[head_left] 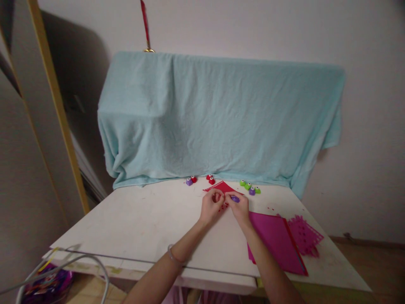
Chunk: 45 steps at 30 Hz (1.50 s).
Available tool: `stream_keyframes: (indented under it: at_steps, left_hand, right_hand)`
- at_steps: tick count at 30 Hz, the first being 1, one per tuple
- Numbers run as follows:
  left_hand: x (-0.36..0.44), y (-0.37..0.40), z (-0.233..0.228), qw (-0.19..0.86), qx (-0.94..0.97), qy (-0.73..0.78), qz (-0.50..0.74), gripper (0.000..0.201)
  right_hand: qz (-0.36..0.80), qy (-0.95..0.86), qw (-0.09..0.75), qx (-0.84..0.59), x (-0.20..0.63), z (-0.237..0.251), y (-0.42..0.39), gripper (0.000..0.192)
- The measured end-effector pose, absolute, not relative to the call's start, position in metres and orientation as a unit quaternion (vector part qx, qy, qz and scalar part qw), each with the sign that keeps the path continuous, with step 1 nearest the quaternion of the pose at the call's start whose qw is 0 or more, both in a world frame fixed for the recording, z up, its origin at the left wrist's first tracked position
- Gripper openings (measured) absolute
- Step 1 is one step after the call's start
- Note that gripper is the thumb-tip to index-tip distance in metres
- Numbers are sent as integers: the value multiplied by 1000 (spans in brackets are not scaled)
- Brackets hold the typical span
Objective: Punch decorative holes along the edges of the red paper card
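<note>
My left hand (pixel 211 207) and my right hand (pixel 240 207) meet above the table, thumbs and fingertips pinched close together. Whatever they pinch is too small to make out. Through the curl of my right fingers shows a small purple piece (pixel 235 199); whether it is held or lies behind them, I cannot tell. Just beyond my hands lies a sheet of red paper (pixel 224 186) with a row of holes along its edge. Tiny red paper bits (pixel 223 207) are scattered beneath my fingers.
Small punch-like pieces stand at the back: purple (pixel 189 182) and red (pixel 211 180) ones, with a green group (pixel 247 185) to the right. Magenta sheets (pixel 275 240) and punched pink paper (pixel 305 235) lie right. A light-blue cloth (pixel 221 118) hangs behind; a grey cable (pixel 85 256) loops front left.
</note>
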State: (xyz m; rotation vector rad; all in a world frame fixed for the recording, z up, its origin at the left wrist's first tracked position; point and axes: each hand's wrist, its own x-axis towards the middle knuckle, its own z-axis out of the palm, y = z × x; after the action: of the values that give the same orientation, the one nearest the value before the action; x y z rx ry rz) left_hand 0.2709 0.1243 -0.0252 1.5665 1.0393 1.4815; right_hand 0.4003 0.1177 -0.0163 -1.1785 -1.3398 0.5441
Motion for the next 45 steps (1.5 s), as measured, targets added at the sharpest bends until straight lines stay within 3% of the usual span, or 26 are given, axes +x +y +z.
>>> stream_keyframes:
  at_steps: [22,45]
  left_hand:
    - [272,123,-22,372,594,404,588,14]
    - [270,128,-30,355,629,409,558,8]
  right_hand:
    - [299,-531,611,-506,400,-13,119,21]
    - [94,-675,511,-524,406,-5,110,10]
